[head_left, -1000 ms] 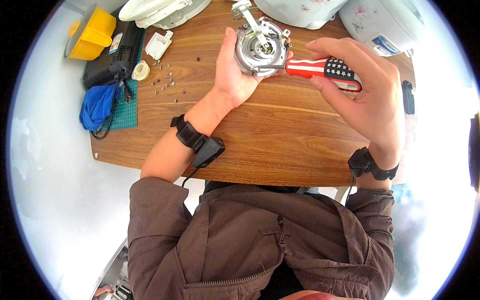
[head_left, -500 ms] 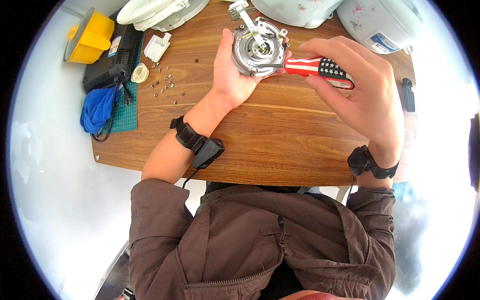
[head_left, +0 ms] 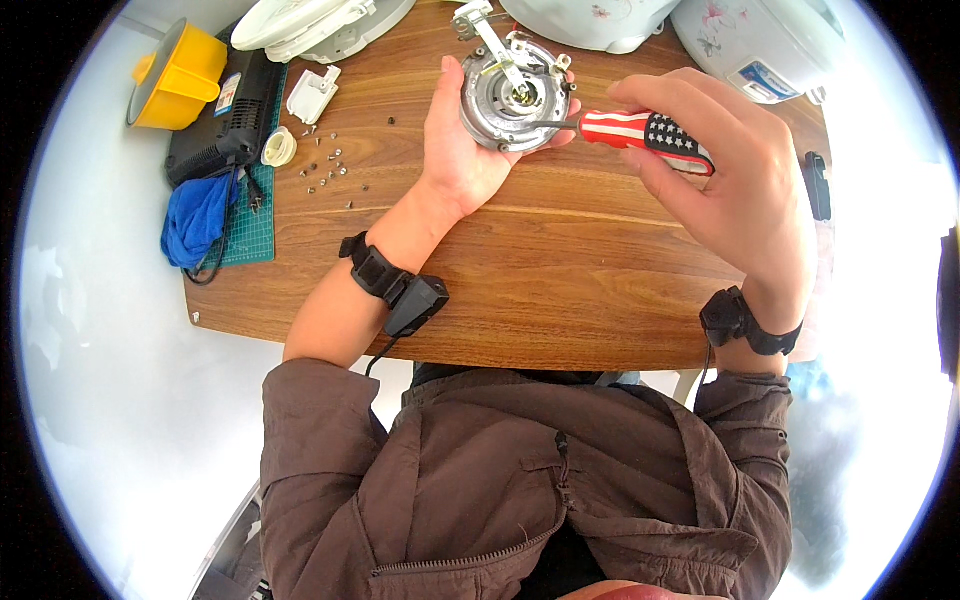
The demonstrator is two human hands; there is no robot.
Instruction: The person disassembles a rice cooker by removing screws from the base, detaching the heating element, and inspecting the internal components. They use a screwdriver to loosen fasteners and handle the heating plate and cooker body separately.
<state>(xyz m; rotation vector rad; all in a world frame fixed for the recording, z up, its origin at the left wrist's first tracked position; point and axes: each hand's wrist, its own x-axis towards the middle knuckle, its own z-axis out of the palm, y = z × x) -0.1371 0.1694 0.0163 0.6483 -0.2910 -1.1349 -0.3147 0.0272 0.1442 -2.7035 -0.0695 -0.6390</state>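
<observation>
My left hand (head_left: 462, 168) is closed around a round metal heating plate (head_left: 486, 122) at the top middle, held above the table. Its underside faces up, with rings, small posts and a white lever arm (head_left: 498, 45) jutting from its centre toward the far side. A screwdriver (head_left: 625, 128) with a red, white and black star-patterned handle lies in the grip of my right hand (head_left: 745, 165). Its thin shaft points left and reaches over the plate's near right part. Whether the tip touches the metal I cannot tell.
Several small screws (head_left: 338, 165) lie loose on the wooden table (head_left: 480, 290), near a cream cap (head_left: 280, 148) and a white plastic piece (head_left: 313, 95). At left are a yellow container (head_left: 180, 75), a black device (head_left: 225, 130) and a blue cloth (head_left: 198, 220). A floral cooker body (head_left: 765, 45) stands far right.
The screwdriver and my right hand have shifted slightly to the right, showing more of the shaft beyond the plate's edge. The heating plate has moved a touch left in my left hand.
</observation>
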